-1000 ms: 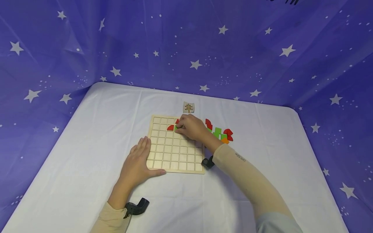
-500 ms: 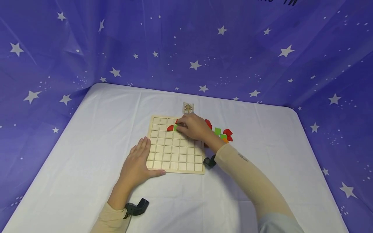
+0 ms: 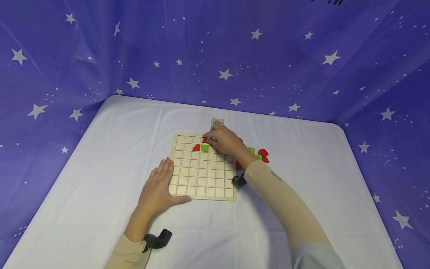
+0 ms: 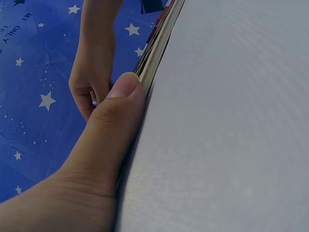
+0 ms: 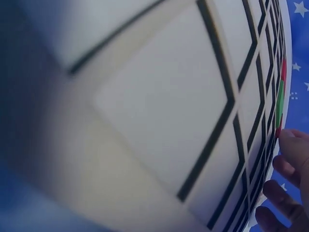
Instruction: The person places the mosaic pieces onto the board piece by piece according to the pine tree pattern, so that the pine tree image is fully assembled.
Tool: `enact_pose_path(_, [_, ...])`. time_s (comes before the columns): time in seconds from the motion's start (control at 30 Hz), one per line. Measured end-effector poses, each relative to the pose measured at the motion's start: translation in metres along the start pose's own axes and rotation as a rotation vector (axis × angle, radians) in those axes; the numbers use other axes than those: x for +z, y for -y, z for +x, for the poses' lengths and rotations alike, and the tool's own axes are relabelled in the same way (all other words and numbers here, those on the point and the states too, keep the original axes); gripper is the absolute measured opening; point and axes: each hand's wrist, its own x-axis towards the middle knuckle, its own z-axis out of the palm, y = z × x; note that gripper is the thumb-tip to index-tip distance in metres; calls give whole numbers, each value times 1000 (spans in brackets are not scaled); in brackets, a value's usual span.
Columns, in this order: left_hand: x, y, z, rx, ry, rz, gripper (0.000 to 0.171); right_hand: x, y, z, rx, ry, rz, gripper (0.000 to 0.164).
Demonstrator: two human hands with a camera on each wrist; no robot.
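Observation:
A square wooden grid board (image 3: 198, 172) lies flat on the white table. My left hand (image 3: 157, 191) rests against its near left corner, fingers along the left side and thumb along the front edge. Over the back rows is my right hand (image 3: 226, 140), its thumb and index fingertips right at a small red piece (image 3: 204, 141) in the top row. Just in front of that piece, a green square (image 3: 204, 148) sits in a cell, with a red quarter-circle piece (image 3: 196, 148) to its left. The right hand hides the cells beneath it.
Several loose red and green pieces (image 3: 263, 153) lie right of the board, partly behind the right forearm. A small pattern card (image 3: 217, 121) lies beyond the board's back edge. Purple star-printed cloth (image 3: 225, 56) hangs behind the table.
My right hand has moved from the green square, back to the red piece in the top row, and the whole green square now shows. The left hand has stayed put.

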Motion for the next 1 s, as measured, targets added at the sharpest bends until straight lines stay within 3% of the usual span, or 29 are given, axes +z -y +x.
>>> enact_pose_path(0.27, [0, 0, -1, -2, 6, 5, 139, 3, 2, 1, -14, 12, -13, 23])
enact_pose_path(0.63, [-3, -2, 0, -10, 17, -10, 139, 1, 0, -1, 17, 22, 60, 19])
enact_pose_path(1.0, [-3, -2, -1, -9, 15, -10, 139, 6, -6, -5, -56, -20, 24, 24])
